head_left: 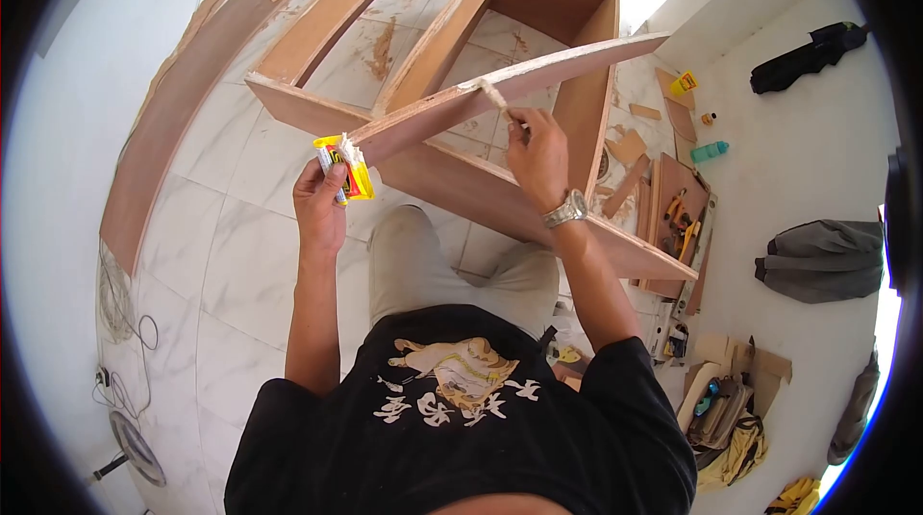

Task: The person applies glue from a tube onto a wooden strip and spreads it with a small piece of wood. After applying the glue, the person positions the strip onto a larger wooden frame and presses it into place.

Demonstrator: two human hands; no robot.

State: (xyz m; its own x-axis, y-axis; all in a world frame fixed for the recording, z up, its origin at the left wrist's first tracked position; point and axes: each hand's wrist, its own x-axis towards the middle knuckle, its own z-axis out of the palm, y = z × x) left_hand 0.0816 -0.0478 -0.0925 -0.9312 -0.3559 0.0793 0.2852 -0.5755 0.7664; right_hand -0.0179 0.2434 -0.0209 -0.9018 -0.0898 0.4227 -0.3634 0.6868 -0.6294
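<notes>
My left hand (321, 204) grips a yellow, red and white container (356, 174) that looks cut open, with white paste at its top. My right hand (538, 159) is closed around the handle of a small brush (493, 95), its pale tip against the upper edge of a long wooden board (433, 118). White paste coats much of that edge, mostly from the brush tip toward the far right end. The board lies slanted across a wooden shelf frame (452, 190) on the floor. A metal watch (565, 209) is on my right wrist.
A long curved board (173, 130) stands along the left wall. Hand tools (681, 222) and wood offcuts lie at right, near a yellow bottle (683, 83) and a teal bottle (710, 151). Cables (144, 351) and a fan (137, 448) sit at lower left.
</notes>
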